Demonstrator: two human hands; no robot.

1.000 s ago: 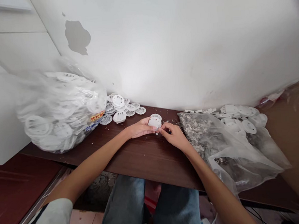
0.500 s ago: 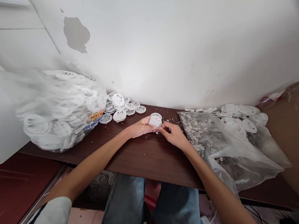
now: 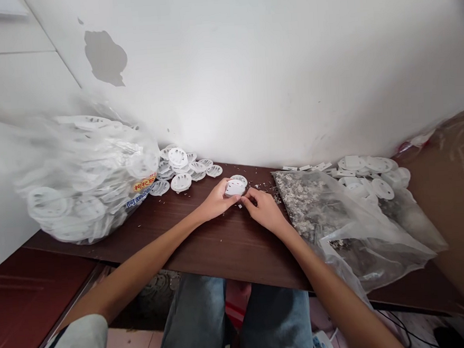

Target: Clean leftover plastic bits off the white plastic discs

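My left hand [image 3: 215,201] is closed round a white round disc [image 3: 235,187] above the brown table. Another white disc [image 3: 239,179] shows just behind it. My right hand [image 3: 260,208] has thumb and forefinger pinched together at the disc's lower right edge; whatever lies between those fingertips is too small to make out. Left of my hands, a pile of white slotted discs [image 3: 178,157] sits against the wall. To the right, a clear bag of small metallic-looking parts [image 3: 303,198] lies open on the table.
A large clear bag full of white discs [image 3: 85,179] stands at the left. More white pieces [image 3: 383,188] lie behind the parts bag, beside a cardboard box [image 3: 456,195] at the right. Small bits are scattered on the brown table [image 3: 237,248].
The disc in my left hand now shows a rounder face with small dark marks, so it has been turned or tilted. The whole view has shifted slightly.
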